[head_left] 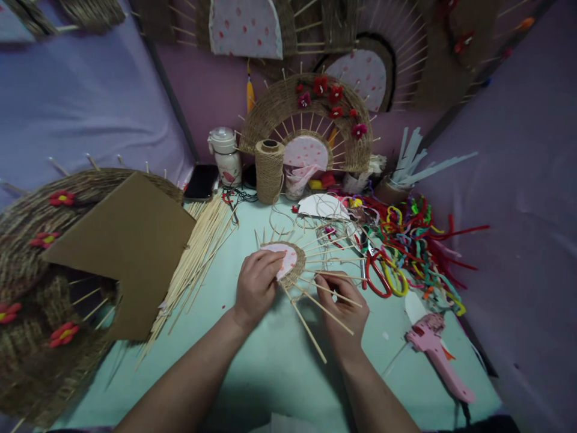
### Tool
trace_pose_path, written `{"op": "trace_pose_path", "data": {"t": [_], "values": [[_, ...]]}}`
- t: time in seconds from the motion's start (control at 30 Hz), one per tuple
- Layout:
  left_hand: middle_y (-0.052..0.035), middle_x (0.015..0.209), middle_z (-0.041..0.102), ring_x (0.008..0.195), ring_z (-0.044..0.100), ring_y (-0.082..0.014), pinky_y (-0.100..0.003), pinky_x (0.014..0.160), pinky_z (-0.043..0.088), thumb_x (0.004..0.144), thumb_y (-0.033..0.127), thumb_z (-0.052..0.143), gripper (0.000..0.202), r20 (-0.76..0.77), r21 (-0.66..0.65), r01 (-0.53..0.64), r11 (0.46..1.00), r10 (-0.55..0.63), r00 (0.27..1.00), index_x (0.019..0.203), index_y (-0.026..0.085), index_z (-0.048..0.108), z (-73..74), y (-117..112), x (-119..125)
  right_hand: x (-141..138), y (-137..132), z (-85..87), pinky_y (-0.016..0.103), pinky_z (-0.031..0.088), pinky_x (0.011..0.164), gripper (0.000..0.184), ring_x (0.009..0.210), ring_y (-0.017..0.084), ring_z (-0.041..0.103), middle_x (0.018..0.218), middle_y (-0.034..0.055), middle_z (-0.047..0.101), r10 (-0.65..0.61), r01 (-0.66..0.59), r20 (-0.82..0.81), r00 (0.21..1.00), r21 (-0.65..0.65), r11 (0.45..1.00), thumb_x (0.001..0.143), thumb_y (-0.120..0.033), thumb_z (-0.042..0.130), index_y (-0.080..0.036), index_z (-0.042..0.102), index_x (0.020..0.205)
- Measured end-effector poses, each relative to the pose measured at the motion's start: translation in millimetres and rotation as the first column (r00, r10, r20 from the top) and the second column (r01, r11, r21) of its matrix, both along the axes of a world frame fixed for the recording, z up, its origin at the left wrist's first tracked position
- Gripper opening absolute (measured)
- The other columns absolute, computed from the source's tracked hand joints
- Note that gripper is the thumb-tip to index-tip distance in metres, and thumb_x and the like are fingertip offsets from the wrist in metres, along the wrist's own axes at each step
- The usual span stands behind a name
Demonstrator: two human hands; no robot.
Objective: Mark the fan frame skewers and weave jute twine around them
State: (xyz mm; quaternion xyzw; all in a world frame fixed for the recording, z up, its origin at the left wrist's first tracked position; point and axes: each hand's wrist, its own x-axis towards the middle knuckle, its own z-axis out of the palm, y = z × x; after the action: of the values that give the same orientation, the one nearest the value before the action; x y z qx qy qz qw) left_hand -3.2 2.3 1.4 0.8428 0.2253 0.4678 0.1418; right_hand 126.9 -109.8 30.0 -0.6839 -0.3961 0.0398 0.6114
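Note:
My left hand (258,282) is closed on a small half-round fan (298,264), its thumb and fingers over the pink-and-white spotted fabric centre. Woven twine rims that centre, and thin wooden sticks (311,328) spread out from it to the right and toward me. Among the lower sticks, my right hand (343,307) has its thumb and forefinger pinched together close to the woven edge. What the pinch holds is too small to make out; a strand of twine (282,213) runs loosely from the spool (269,171) to the area behind the fan.
Loose sticks (198,252) and brown cardboard (135,258) lie left, by a large woven fan (27,240). Red-handled scissors (377,273), coloured pipe cleaners (419,240) and a pink glue gun (439,355) lie right. A jar (225,156), phone (201,182) and flowered fan (311,114) stand behind.

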Motion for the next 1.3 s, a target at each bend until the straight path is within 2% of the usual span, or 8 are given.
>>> {"op": "trace_pose_path", "data": {"t": [0.33,0.6,0.87,1.0,1.07,1.13,1.2,1.3], "values": [[-0.0066,0.107,0.072,0.103,0.061,-0.0210,-0.042,0.088,0.049,0.084,0.012,0.058,0.022,0.011,0.014,0.007,1.000,-0.007,1.000,0.103,0.021,0.064,2.8,-0.7,1.5,2.2,-1.0,-0.4,0.030,0.050,0.064,0.013,0.070,0.016,0.061,0.078,0.0054,0.068,0.002,-0.004,-0.058,0.998,-0.019,1.000,0.083,-0.029,0.065,-0.018,0.071,0.080],[-0.0077,0.108,0.071,0.105,0.061,-0.0208,-0.042,0.090,0.050,0.082,0.016,0.064,0.026,0.111,0.005,0.038,0.999,-0.038,0.993,0.107,0.023,0.061,2.1,-0.5,0.3,12.1,-5.5,-6.2,0.030,0.050,0.071,0.013,0.077,0.017,0.064,0.083,0.0055,0.070,0.157,-0.175,-0.149,0.976,-0.115,0.978,0.083,-0.029,0.063,-0.019,0.072,0.083],[-0.0070,0.111,0.069,0.107,0.057,-0.0213,-0.043,0.089,0.048,0.086,0.022,0.061,0.023,0.157,0.034,0.045,0.998,-0.050,0.986,0.108,0.026,0.059,8.6,-3.1,0.0,24.3,-33.8,12.0,0.029,0.052,0.063,0.022,0.071,0.019,0.066,0.079,0.0071,0.072,0.172,-0.218,-0.191,0.966,-0.254,0.942,0.082,-0.038,0.064,-0.019,0.074,0.078],[-0.0060,0.111,0.065,0.099,0.053,-0.0200,-0.038,0.082,0.047,0.084,0.025,0.064,0.014,0.168,-0.006,-0.093,0.996,0.092,0.981,0.098,0.027,0.065,10.8,-4.6,2.4,47.4,-63.0,13.6,0.026,0.051,0.057,0.028,0.070,0.020,0.068,0.082,0.0079,0.074,0.246,-0.276,-0.124,0.961,-0.424,0.863,0.081,-0.045,0.062,-0.020,0.074,0.081],[-0.0055,0.109,0.062,0.095,0.052,-0.0184,-0.034,0.077,0.046,0.082,0.023,0.067,0.013,0.191,-0.045,-0.136,0.990,0.142,0.971,0.095,0.027,0.067,10.5,-4.4,3.0,66.4,-84.5,13.4,0.026,0.051,0.053,0.032,0.066,0.020,0.068,0.082,0.0073,0.075,0.232,-0.236,-0.073,0.970,-0.519,0.822,0.078,-0.050,0.062,-0.021,0.074,0.084],[-0.0052,0.109,0.058,0.093,0.053,-0.0167,-0.030,0.073,0.046,0.081,0.021,0.068,0.015,0.228,-0.082,-0.108,0.991,0.124,0.966,0.095,0.026,0.068,10.1,-3.4,3.1,88.8,-108.8,14.5,0.027,0.052,0.054,0.037,0.063,0.021,0.068,0.081,0.0068,0.075,0.167,-0.136,-0.009,0.986,-0.623,0.770,0.074,-0.056,0.062,-0.022,0.074,0.085],[-0.0057,0.110,0.058,0.095,0.057,-0.0160,-0.029,0.073,0.049,0.081,0.020,0.067,0.018,0.252,-0.124,-0.041,0.991,0.071,0.965,0.099,0.024,0.068,10.0,-2.3,3.2,111.7,-133.3,15.6,0.028,0.052,0.054,0.042,0.062,0.022,0.068,0.079,0.0069,0.075,0.045,0.031,0.082,0.996,-0.746,0.666,0.071,-0.060,0.060,-0.023,0.073,0.084],[-0.0070,0.109,0.064,0.100,0.062,-0.0174,-0.033,0.084,0.051,0.082,0.021,0.066,0.020,0.261,-0.175,0.055,0.983,-0.007,0.965,0.102,0.022,0.066,9.4,-1.7,3.8,141.5,-165.7,9.4,0.033,0.051,0.055,0.052,0.063,0.027,0.068,0.077,0.0101,0.073,-0.072,0.267,0.270,0.960,-0.810,0.523,0.069,-0.067,0.053,-0.021,0.071,0.085]]}}
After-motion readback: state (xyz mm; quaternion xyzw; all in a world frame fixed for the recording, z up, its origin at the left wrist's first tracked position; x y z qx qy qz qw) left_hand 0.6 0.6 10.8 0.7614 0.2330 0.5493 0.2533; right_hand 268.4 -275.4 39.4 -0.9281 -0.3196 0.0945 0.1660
